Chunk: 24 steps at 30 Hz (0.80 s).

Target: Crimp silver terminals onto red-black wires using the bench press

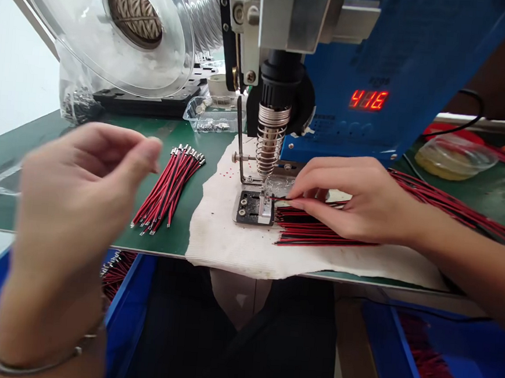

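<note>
My right hand (348, 193) pinches a red-and-black wire (283, 199) between thumb and fingertips. That wire's end lies at a small black-and-metal fixture (253, 208), under the spring-wrapped soldering iron (271, 138). Beneath the same hand several red and black wires (305, 233) lie side by side on a white cloth (227, 233). My left hand (87, 182) is raised on the left, slightly blurred, its thumb and index finger pressed together; whatever they may hold is hidden. Just right of it rests a bundle of short red and black wires (167, 188) with metal-tipped ends.
A blue machine (402, 61) with a red number display stands behind the iron. A large clear reel (90, 30) and a clear plastic tray (212, 115) are at the back left. Blue bins (128, 296) with wires sit below the green table edge (160, 246).
</note>
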### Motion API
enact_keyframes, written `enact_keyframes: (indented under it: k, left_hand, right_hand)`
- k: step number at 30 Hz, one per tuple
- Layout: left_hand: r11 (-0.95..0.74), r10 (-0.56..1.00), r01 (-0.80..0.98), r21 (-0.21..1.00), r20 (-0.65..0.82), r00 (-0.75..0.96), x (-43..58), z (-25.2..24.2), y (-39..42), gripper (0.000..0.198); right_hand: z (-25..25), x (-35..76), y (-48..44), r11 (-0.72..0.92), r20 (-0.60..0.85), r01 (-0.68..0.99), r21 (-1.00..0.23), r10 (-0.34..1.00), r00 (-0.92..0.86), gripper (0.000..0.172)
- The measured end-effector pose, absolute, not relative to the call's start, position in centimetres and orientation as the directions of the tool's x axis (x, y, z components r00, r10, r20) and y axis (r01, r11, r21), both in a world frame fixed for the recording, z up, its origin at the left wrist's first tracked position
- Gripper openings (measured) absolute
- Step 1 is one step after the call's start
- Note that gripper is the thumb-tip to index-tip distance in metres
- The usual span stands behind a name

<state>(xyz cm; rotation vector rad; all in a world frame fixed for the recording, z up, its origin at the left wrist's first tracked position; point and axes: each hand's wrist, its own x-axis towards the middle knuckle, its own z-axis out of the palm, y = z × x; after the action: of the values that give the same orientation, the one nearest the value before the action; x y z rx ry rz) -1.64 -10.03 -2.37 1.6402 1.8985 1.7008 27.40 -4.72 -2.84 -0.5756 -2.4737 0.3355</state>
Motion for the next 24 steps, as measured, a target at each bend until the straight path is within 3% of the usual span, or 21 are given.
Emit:
enact_keyframes:
  k: [3,7,17,24]
  left_hand:
    - [-0.304,0.829,0.418,0.856,0.454,-0.327,2.2,-3.4,-10.6,0.018]
    - [-0.298,0.882,0.230,0.926,0.359,-0.304,4.6,-4.7,-10.3,0.019]
    - [-0.204,0.949,0.136,0.969,0.230,-0.218,5.0,-6.4,-9.9,0.020]
    - [-0.201,0.951,0.160,0.966,0.232,-0.203,5.1,-6.3,-10.0,0.020]
  right_hand:
    - [-3.1,27.1,-4.7,0.855,0.488,0.361,-0.372,0.511,-0.708,0.014]
    - [-3.6,26.6,-4.7,0.845,0.467,0.383,-0.373,0.528,-0.710,0.019]
    - [-4.2,26.2,-4.9,0.859,0.529,0.443,-0.255,0.508,-0.680,0.017]
    - [-3.9,25.6,-5.3,0.827,0.518,0.479,-0.293,0.559,-0.648,0.015]
